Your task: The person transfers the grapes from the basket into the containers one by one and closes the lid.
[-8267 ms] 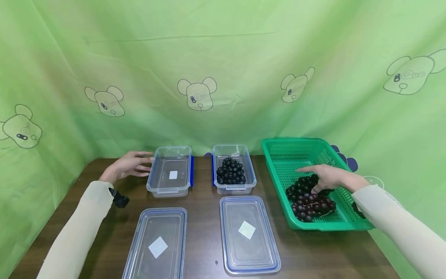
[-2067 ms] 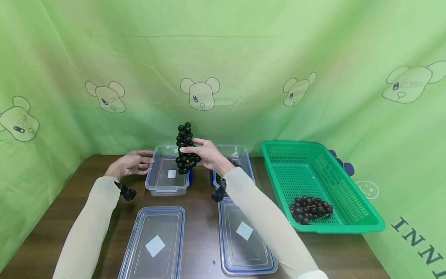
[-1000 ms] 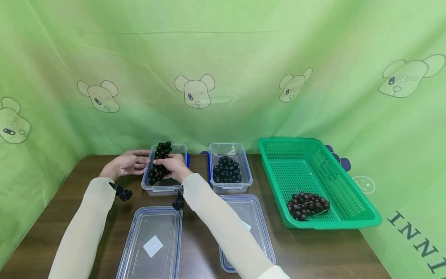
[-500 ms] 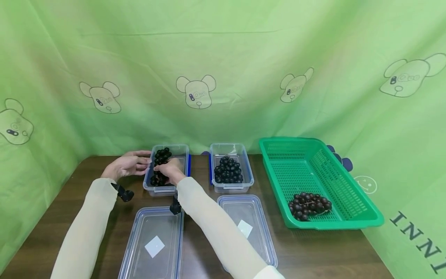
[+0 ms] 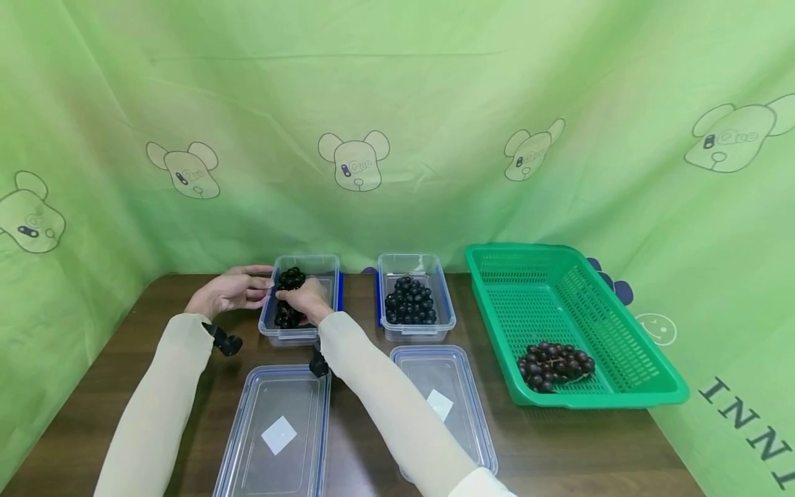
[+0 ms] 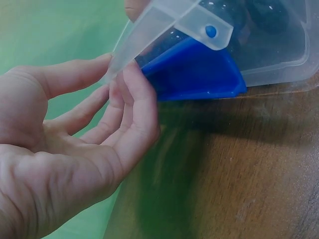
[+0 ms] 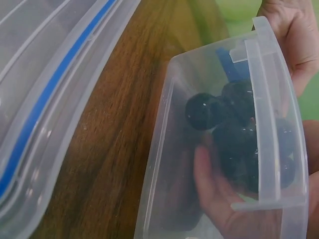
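Near: a rectangular clear plastic lid with blue edging [image 5: 276,400] lies on the brown wooden table [image 5: 571,449]. Beyond: the right hand [image 5: 307,299] grips a bunch of round black grapes [image 5: 290,277] inside an open rectangular clear plastic container [image 5: 292,337]. The left hand [image 5: 228,291] pinches the container rim; only the left wrist view shows this fingertip contact closely. The right wrist view, through the clear wall, adds fingers [image 7: 204,172] curved around the grapes. Bunch: glossy, elongated, partly covered by the hand.
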### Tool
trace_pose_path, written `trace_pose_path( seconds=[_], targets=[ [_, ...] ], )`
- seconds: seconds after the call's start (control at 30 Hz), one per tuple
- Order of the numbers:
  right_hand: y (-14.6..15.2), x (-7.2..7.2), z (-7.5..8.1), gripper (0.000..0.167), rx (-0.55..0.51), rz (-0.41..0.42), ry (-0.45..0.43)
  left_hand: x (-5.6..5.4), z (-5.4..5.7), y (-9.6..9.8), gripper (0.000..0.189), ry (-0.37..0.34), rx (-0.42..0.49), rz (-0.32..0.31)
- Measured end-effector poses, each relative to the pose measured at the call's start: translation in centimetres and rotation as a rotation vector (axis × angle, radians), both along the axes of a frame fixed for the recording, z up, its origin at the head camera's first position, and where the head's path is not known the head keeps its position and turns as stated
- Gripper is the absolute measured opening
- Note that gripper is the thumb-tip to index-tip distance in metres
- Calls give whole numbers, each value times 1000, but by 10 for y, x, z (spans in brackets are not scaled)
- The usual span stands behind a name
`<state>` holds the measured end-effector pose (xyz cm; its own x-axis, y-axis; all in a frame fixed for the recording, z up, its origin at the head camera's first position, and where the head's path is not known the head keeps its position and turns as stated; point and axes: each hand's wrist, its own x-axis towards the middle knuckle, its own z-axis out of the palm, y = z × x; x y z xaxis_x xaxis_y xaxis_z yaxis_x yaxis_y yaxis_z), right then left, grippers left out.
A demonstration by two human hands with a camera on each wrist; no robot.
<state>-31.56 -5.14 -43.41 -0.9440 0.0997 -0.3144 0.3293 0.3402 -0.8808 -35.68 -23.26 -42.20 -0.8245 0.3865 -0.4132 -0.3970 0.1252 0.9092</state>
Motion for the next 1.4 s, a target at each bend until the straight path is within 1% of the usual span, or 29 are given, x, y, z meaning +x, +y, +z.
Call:
trace_pose_path(
  seconds=[0.1,0.27,0.5,0.63,0.7,0.8,0.93,1.0,1.07,1.2,1.3,1.33,1.4],
  targets=[
    [1,2,3,54,81,19,17,-1,1,0,70,-4,0,3],
    [3,6,7,54,210,84,48,-1,0,0,71,-10,2,4],
    [8,5,11,49,226,135,57,-2,-1,0,71,-4,-7,-1],
    [12,3,19,54,243,174,68,-3,-2,1,71,1,-18,-1],
    [14,2,25,56,263,190,76,-3,-2,1,70,4,-24,0],
    [19,-1,35,55,268,237,69,-2,-1,1,70,3,-24,3],
    [26,-2,51,54,231,282,73,-1,1,1,71,-2,-13,0],
    [31,-1,59,49,219,286,81,-1,1,1,71,-3,-6,-9],
    [35,0,70,43,212,313,88,-2,1,0,71,-7,-1,-14],
    [45,3,89,60,235,375,107,-2,1,-1,72,-6,-2,-15],
    [56,9,101,50,253,402,147,-1,0,-1,72,-5,-4,-8],
    [61,11,105,51,254,410,158,-1,0,-1,72,-2,-4,-10],
    [72,15,112,65,254,420,179,0,-1,-1,73,4,-5,-17]
  ],
)
